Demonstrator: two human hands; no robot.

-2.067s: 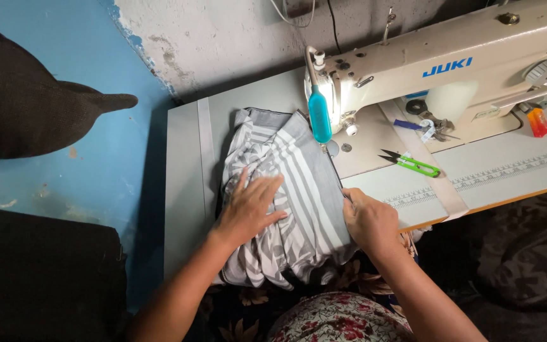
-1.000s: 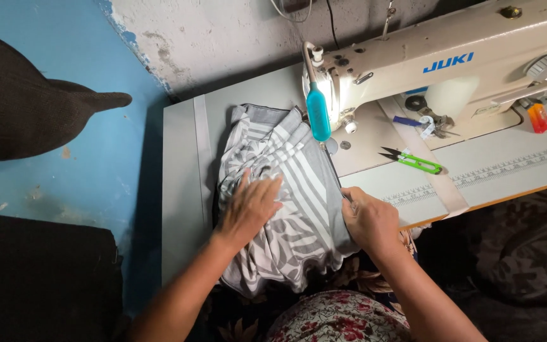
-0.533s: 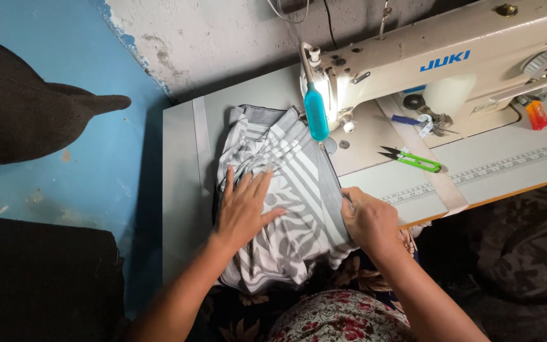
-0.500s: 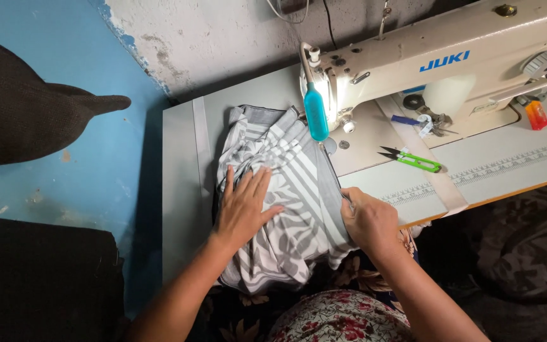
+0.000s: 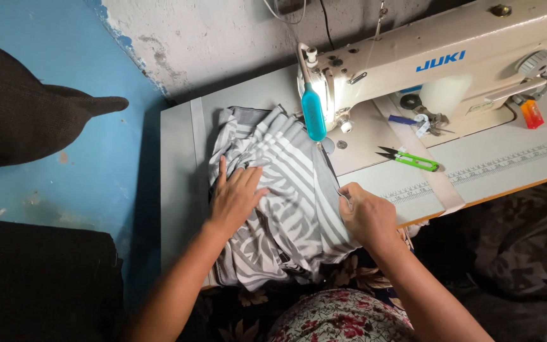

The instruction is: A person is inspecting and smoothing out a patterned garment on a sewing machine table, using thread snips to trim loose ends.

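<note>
Feeding step at a cream sewing machine (image 5: 413, 63): the left hand (image 5: 235, 196) lies flat, fingers spread, on the grey-and-white patterned fabric (image 5: 292, 190), while the right hand (image 5: 365, 215) pinches its right edge just below the needle area. Judged next: steady, even guidance along that edge. Green thread snips (image 5: 413, 158) lie on the pale bench (image 5: 178, 164), against a blue-and-bare plaster wall (image 5: 83, 69).

A: Position of hands relative to the sewing machine (image 5: 425, 69)?
B: Left hand (image 5: 235, 197) lies flat on the grey striped fabric (image 5: 292, 190), left of the machine head. Right hand (image 5: 367, 215) pinches the fabric edge below it; green snips (image 5: 409, 158) lie just under the arm.
</note>
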